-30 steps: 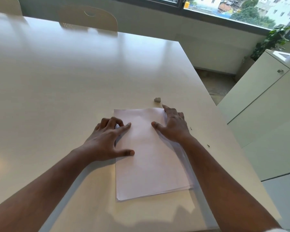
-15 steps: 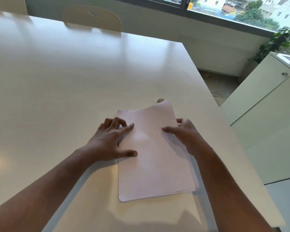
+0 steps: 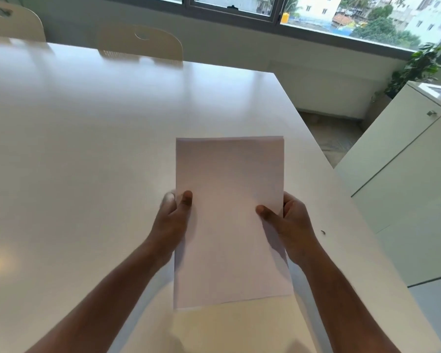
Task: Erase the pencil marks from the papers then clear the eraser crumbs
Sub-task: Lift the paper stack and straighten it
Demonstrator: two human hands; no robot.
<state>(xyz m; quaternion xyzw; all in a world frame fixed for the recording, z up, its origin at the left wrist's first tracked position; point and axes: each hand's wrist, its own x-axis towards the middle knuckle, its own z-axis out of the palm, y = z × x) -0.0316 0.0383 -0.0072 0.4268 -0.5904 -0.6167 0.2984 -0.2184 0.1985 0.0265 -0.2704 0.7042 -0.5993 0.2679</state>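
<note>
Two bare forearms reach in from the near edge of the picture, and two hands meet on one stack of plain white paper sheets (image 3: 229, 220). The number of sheets cannot be counted; only a slight stagger at the stack's top and bottom edges shows that there is more than one. The left hand (image 3: 172, 222) pinches the stack's left edge, its thumb lying on the top sheet and its fingers curled behind, where motion blur hides their tips. The right hand (image 3: 294, 222) grips the right edge the same way, thumb pressed flat on the face of the paper and the other fingers hidden behind it. The stack is held between the two hands in front of the person, its long side running away from the camera; a shadow lies on the surface beneath its near end. No pencil marks can be made out on the top sheet.

Below spreads one large glossy white table (image 3: 87, 154). One small dark speck (image 3: 323, 232) lies on it just right of the right hand.

Farther off, two pale chair backs (image 3: 140, 44) stand at the table's far side. One white cabinet (image 3: 405, 174) stands to the right, and one green potted plant (image 3: 418, 67) sits beneath the window (image 3: 316, 11).
</note>
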